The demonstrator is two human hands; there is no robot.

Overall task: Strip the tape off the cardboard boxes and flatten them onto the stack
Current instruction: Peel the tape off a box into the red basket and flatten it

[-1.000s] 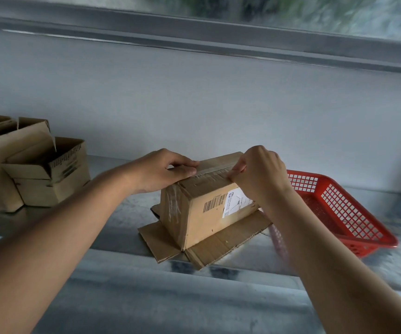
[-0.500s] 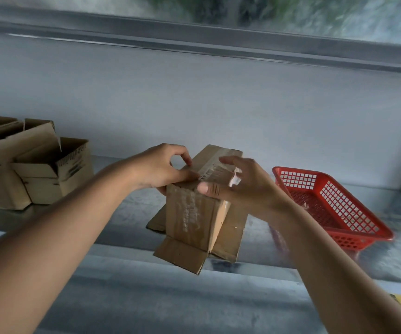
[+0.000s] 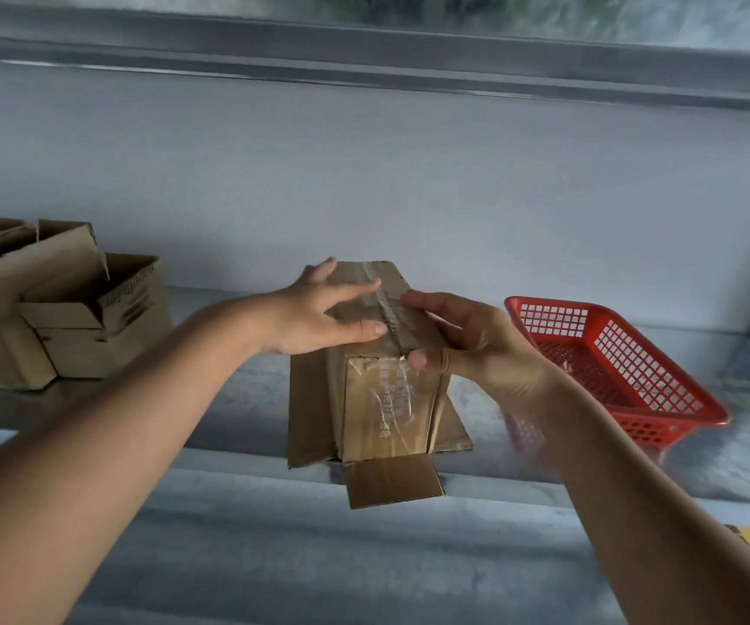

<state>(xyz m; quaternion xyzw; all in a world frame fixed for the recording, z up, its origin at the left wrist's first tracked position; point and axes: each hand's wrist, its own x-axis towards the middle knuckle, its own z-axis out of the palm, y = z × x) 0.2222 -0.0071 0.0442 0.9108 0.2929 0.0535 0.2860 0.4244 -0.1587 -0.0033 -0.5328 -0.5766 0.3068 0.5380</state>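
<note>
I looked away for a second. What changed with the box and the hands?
The box was turned, so its taped end now faces the person. The left hand gave up its grip and lies flat on top; the right hand now holds the near top edge. The red basket and open boxes stayed.

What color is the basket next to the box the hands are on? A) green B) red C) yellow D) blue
B: the basket with the grid of holes, just right of the taped cardboard box under the left hand and right hand, is plainly red.
</note>
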